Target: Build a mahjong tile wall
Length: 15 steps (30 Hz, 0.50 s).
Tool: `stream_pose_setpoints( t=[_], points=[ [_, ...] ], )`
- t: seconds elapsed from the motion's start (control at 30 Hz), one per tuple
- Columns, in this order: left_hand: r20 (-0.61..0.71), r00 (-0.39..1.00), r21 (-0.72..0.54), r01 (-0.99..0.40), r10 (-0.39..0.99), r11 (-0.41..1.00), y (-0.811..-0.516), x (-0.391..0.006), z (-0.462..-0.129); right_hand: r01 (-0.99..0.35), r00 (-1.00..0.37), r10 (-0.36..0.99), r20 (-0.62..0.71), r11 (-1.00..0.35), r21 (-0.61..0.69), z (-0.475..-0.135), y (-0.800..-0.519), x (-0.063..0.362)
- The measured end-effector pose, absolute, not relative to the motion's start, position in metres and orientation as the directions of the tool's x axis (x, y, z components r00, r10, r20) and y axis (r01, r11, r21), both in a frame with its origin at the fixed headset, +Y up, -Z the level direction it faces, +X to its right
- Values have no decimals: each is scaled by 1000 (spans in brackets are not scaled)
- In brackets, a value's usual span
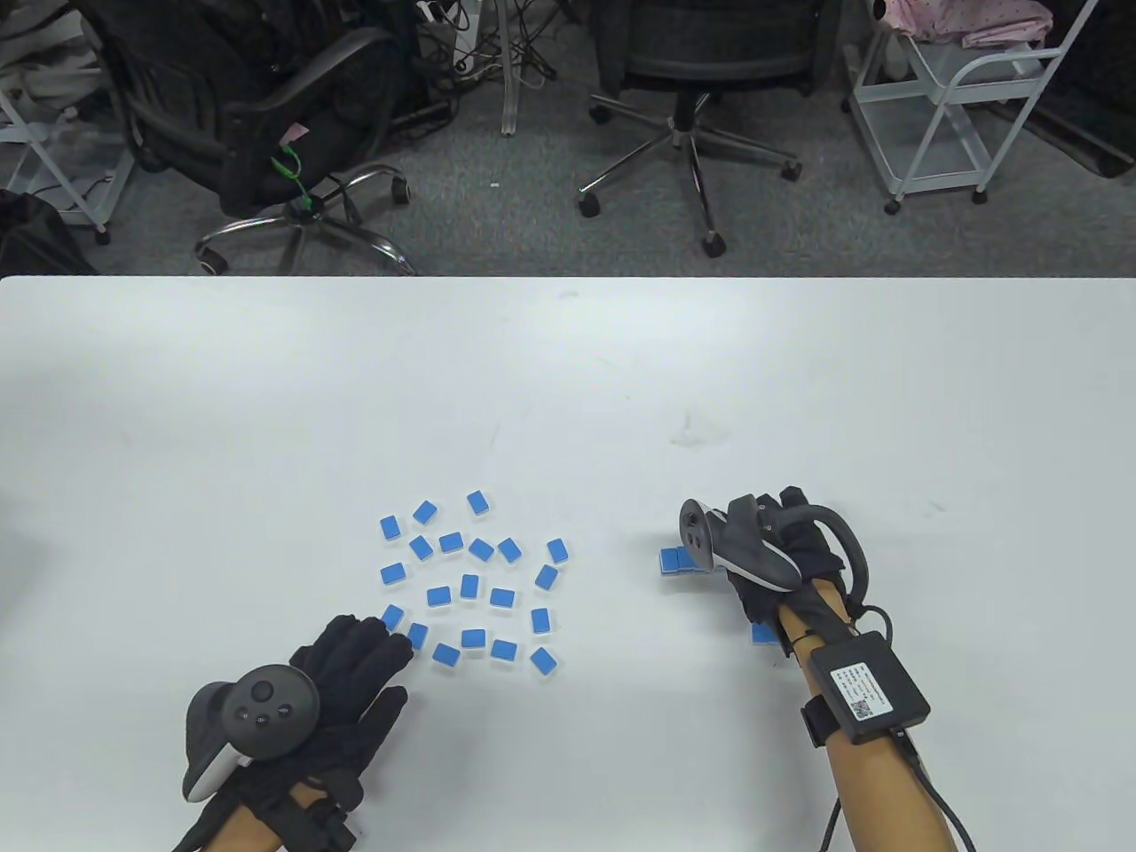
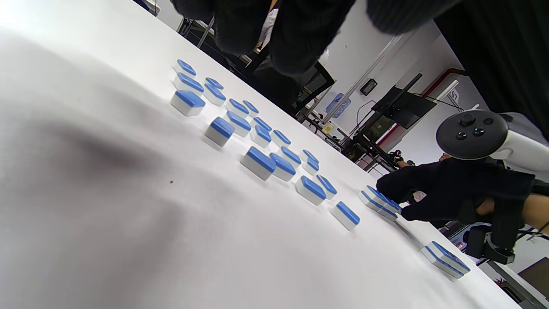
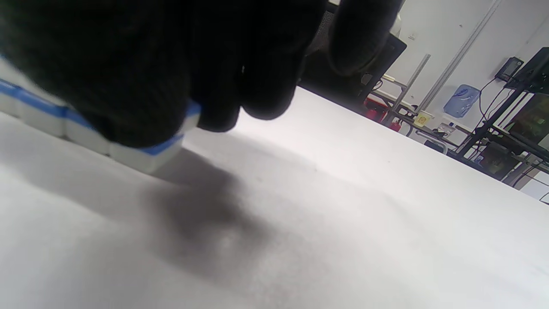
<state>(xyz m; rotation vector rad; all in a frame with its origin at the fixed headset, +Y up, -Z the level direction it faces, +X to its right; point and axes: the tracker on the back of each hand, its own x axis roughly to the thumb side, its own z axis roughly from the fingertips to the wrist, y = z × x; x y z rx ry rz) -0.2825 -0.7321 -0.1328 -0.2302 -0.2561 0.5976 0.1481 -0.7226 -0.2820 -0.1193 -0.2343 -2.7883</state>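
Office-like lab: swivel chairs (image 1: 683,115), cable tangle (image 1: 497,35), equipment racks (image 3: 506,141).

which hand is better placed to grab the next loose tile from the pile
Left. The left hand lies with its fingertips at the loose tiles, while the right hand is busy at the short tile row.

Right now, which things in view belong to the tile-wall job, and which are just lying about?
Job:
- loose blue tiles
- short tile row at the right hand
- stacked tiles nearer the person
- left hand, by the loose tiles

Lying about:
- office chairs
- white cart
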Motion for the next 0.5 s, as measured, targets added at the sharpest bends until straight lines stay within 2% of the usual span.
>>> stream_pose_setpoints(
  t=[0.5],
  points=[
    [166,797,-286,-525,581,802,-732,-283,-132,330,-943,-315,112,-931,156,-282,-724,146]
  ],
)
